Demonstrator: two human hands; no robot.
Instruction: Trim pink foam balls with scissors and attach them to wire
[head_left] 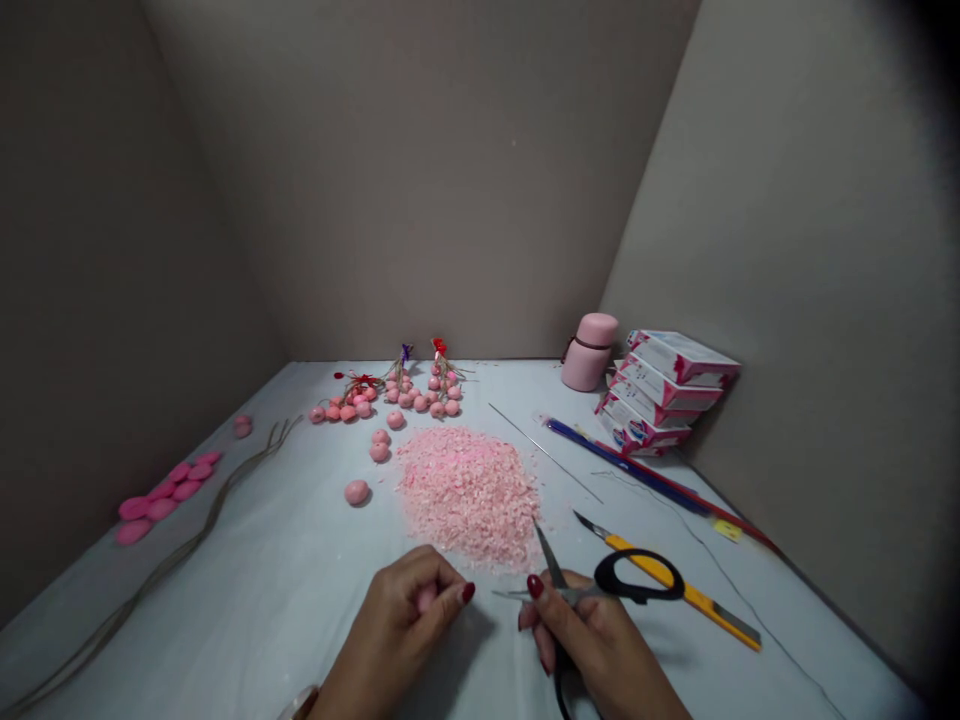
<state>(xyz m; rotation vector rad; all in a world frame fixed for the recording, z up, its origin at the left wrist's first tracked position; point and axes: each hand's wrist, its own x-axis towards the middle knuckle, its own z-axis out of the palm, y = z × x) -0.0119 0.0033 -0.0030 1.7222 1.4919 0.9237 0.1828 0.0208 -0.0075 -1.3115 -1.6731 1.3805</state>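
My right hand (592,635) grips black-handled scissors (600,585), their blades spread and pointing up-left towards a heap of pink shavings (469,490). My left hand (409,615) is curled in a pinch around a small pink piece (426,598), close beside the scissor tips. Both hands rest low on the white tabletop (262,580), just in front of the heap.
Loose pink balls (357,491) and bunches of them on stems (405,395) lie behind the heap. Flat pink pieces (161,495) and long wires (187,535) are at left. A yellow craft knife (675,585), thin rods (637,470), stacked boxes (664,390) and a pink jar (589,352) sit at right.
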